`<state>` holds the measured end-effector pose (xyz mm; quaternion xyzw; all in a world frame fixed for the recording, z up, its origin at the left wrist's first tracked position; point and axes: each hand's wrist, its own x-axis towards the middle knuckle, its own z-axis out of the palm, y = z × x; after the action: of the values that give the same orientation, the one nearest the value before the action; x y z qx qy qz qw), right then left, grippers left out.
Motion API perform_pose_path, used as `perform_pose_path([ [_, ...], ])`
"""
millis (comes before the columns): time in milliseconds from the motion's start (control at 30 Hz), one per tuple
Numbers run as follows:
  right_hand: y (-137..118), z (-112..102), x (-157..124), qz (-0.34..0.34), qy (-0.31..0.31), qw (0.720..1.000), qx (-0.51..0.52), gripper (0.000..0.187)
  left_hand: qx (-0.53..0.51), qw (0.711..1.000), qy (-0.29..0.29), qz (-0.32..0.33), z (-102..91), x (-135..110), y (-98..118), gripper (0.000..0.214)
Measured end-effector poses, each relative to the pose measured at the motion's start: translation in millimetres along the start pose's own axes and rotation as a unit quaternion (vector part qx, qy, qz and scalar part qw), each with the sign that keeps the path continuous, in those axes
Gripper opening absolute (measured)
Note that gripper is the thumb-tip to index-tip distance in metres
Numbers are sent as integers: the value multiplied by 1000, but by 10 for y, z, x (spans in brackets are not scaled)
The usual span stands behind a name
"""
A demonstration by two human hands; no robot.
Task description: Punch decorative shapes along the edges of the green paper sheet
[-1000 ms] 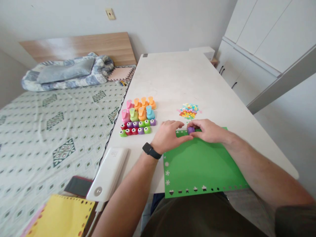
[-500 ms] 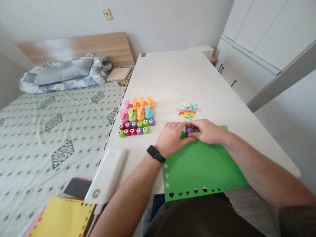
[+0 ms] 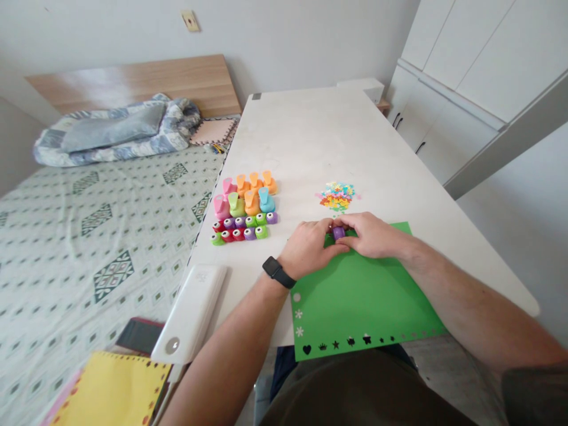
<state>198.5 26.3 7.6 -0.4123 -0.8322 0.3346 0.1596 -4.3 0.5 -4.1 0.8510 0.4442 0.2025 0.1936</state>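
A green sheet of paper (image 3: pixel 359 302) lies on the white table with cut-out shapes along its near and left edges. At its far edge a small purple craft punch (image 3: pixel 339 233) sits between the thumb and fingers of my right hand (image 3: pixel 375 235). My left hand (image 3: pixel 308 245) grips the same edge just left of the punch, thumb on top of the paper, its fingertips partly hidden. The hands nearly touch. Beyond them is a pile of small colourful paper cut-outs (image 3: pixel 338 196).
Small punches (image 3: pixel 238 235) and larger lever punches (image 3: pixel 252 203) stand in rows at the left. A long white device (image 3: pixel 190 313) lies at the table's left edge. Yellow punched paper (image 3: pixel 119 387) and a dark phone (image 3: pixel 141 337) lie beyond that edge, beside the bed (image 3: pixel 133 225).
Both hands stay at the paper's far edge, the right one still on the purple punch. The whole view has shifted slightly; little else differs.
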Motion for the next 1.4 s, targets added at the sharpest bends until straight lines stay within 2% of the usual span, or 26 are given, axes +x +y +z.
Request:
perform_pose_path([
  [500,20,43,-5,8,13,1000,-7,14,-16,1000,-4,-6,-5,37,-23,40],
  [800,30,17,-5,-9,19,999,37,23,-87,996,16,-24,-42,-1,-84,63],
  [933,72,-5,11,21,43,996,73,23,-71,996,22,-49,-27,-12,-118,65],
  [1133,150,-33,59,71,126,976,160,29,-40,998,11,-47,-4,-9,-135,45],
  [1267,163,-29,78,114,123,949,266,38,-39,998,13,-42,-2,-8,-119,40],
  [1400,178,-21,92,134,130,927,326,43,-39,999,20,-32,-8,-11,-102,38],
])
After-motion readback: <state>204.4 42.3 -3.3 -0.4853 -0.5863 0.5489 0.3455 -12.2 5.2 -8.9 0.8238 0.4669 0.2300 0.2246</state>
